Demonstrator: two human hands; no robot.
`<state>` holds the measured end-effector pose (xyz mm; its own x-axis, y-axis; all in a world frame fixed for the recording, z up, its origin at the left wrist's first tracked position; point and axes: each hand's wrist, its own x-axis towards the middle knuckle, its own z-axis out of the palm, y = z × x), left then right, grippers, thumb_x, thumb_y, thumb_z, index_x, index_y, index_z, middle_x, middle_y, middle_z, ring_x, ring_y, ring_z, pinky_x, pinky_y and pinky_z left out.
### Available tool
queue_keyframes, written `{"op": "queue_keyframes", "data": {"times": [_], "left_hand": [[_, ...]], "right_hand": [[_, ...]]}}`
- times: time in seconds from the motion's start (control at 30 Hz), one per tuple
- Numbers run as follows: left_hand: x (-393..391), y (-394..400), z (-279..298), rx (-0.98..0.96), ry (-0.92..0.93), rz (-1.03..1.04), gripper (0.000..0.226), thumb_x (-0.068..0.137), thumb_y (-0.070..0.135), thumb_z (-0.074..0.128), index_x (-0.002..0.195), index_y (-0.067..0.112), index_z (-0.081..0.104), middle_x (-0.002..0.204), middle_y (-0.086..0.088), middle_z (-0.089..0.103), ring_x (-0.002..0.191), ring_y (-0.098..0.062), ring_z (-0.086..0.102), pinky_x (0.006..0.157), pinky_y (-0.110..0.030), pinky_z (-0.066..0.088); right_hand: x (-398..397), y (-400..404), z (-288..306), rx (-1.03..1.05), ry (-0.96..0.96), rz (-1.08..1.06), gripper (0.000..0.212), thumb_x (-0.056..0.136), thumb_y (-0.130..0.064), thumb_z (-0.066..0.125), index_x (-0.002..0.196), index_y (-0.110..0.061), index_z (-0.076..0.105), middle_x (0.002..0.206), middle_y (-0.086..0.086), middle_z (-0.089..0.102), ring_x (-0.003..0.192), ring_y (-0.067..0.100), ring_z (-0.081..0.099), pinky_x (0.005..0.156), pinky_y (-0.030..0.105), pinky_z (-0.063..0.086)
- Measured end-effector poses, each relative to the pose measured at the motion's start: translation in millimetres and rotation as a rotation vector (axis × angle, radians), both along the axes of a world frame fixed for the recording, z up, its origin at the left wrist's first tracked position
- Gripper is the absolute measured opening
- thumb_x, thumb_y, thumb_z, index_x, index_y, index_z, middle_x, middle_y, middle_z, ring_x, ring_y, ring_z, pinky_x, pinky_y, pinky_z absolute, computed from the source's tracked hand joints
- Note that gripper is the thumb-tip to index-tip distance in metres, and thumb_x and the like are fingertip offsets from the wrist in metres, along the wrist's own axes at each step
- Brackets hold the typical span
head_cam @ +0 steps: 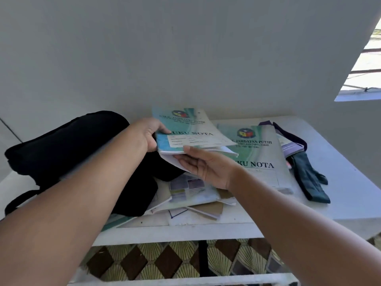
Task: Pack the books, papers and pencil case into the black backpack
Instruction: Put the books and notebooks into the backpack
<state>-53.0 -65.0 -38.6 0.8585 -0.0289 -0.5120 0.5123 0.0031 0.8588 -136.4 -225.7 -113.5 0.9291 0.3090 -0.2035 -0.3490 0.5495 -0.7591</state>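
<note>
head view: left hand [147, 134] pinches the notebook's [185, 131] left edge, and right hand [203, 167] props its near edge with straight fingers. the notebook hangs just right of the backpack [68, 149], long axis running away from the person; the left hand is nearer the bag, so it probably leads.

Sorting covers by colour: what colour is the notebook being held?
Teal-green fading to white, seen in the head view: notebook.

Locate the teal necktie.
Head view, right side of the white table: the teal necktie lies just right of the flat BUKU NOTA notebook.
</note>
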Motion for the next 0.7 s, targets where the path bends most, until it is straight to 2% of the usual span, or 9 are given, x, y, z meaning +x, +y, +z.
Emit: {"op": "queue_keyframes", "data": {"times": [0.07,0.17,0.27,0.37,0.47,0.53,0.6,0.67,0.7], "left_hand": [[4.2,12.0,13.2,-0.025,-0.068,0.031,0.039,0.095,-0.017,0.037,0.124,-0.001,0.059,0.121,-0.026,0.064,0.098,-0.044,0.062,0.086,-0.059,0.047],[4.2,22.9,31.1,-0.04,-0.149,0.078,0.03,0.094,-0.018,0.04,0.106,0.002,0.06,0.109,-0.026,0.067,0.086,-0.042,0.065,0.088,-0.064,0.051],[5.1,16.0,38.2,-0.041,-0.289,0.138,0.036,0.086,-0.021,0.049,0.111,0.002,0.06,0.109,-0.027,0.067,0.085,-0.043,0.069,0.059,-0.058,0.06],[-2.5,-11.4,35.2,0.047,-0.517,0.141,0.044,0.082,-0.02,0.049,0.118,0.006,0.045,0.113,-0.019,0.062,0.094,-0.036,0.068,0.061,-0.048,0.061],[-13.7,-35.8,33.4,0.08,-0.657,0.024,0.042,0.081,-0.015,0.051,0.111,0.014,0.046,0.11,-0.013,0.063,0.094,-0.031,0.067,0.065,-0.042,0.06],[-18.7,-50.3,34.8,0.03,-0.608,-0.051,0.044,0.08,-0.016,0.052,0.114,0.013,0.051,0.109,-0.015,0.068,0.089,-0.033,0.071,0.062,-0.046,0.062],[-22.2,-65.0,32.6,-0.043,-0.486,-0.127,0.045,0.082,-0.018,0.051,0.116,0.01,0.055,0.102,-0.016,0.072,0.084,-0.036,0.074,0.058,-0.049,0.062],[-26.4,-81.0,24.8,-0.091,-0.357,-0.205,0.036,0.084,-0.019,0.049,0.106,0.007,0.06,0.091,-0.02,0.075,0.081,-0.04,0.075,0.057,-0.052,0.061],[-27.8,-89.2,17.1,-0.097,-0.308,-0.235,0.033,0.085,-0.018,0.049,0.103,0.005,0.061,0.088,-0.021,0.075,0.078,-0.041,0.075,0.057,-0.054,0.061]], "right_hand": [[-0.2,2.5,0.9,-0.095,-0.026,0.12,0.049,0.084,-0.021,0.074,0.13,-0.008,0.063,0.124,0.011,0.074,0.105,0.02,0.075,0.098,0.034,0.059],[5.0,-4.7,9.3,-0.194,-0.006,0.239,0.068,0.082,-0.057,0.07,0.132,-0.012,0.065,0.128,0.005,0.073,0.111,0.024,0.072,0.103,0.04,0.055],[18.0,-26.1,16.2,-0.202,0.153,0.176,0.085,0.083,-0.081,0.054,0.121,-0.006,0.07,0.111,0.007,0.076,0.099,0.025,0.073,0.096,0.042,0.055],[31.8,-53.9,12.4,-0.41,0.281,-0.118,0.068,0.091,-0.068,0.063,0.116,-0.005,0.064,0.084,0.006,0.069,0.077,0.02,0.066,0.085,0.037,0.056],[37.3,-90.3,6.6,-0.691,0.227,-0.448,0.08,0.082,-0.063,0.078,0.136,-0.01,0.055,0.101,0.004,0.063,0.084,0.018,0.062,0.077,0.034,0.057],[33.0,-117.6,9.0,-0.704,0.15,-0.516,0.089,0.075,-0.077,0.073,0.136,-0.016,0.057,0.112,0.002,0.068,0.097,0.02,0.065,0.081,0.037,0.055],[22.1,-140.9,14.8,-0.604,0.111,-0.426,0.095,0.066,-0.087,0.07,0.132,-0.019,0.063,0.121,0.005,0.075,0.108,0.028,0.072,0.095,0.046,0.056],[9.0,-162.2,18.3,-0.548,0.094,-0.361,0.096,0.062,-0.08,0.08,0.135,-0.02,0.063,0.124,0.01,0.075,0.111,0.035,0.073,0.098,0.055,0.056],[1.5,-169.3,18.8,-0.55,0.072,-0.386,0.085,0.07,-0.067,0.084,0.135,-0.017,0.063,0.12,0.011,0.076,0.107,0.035,0.075,0.094,0.056,0.059]]}}
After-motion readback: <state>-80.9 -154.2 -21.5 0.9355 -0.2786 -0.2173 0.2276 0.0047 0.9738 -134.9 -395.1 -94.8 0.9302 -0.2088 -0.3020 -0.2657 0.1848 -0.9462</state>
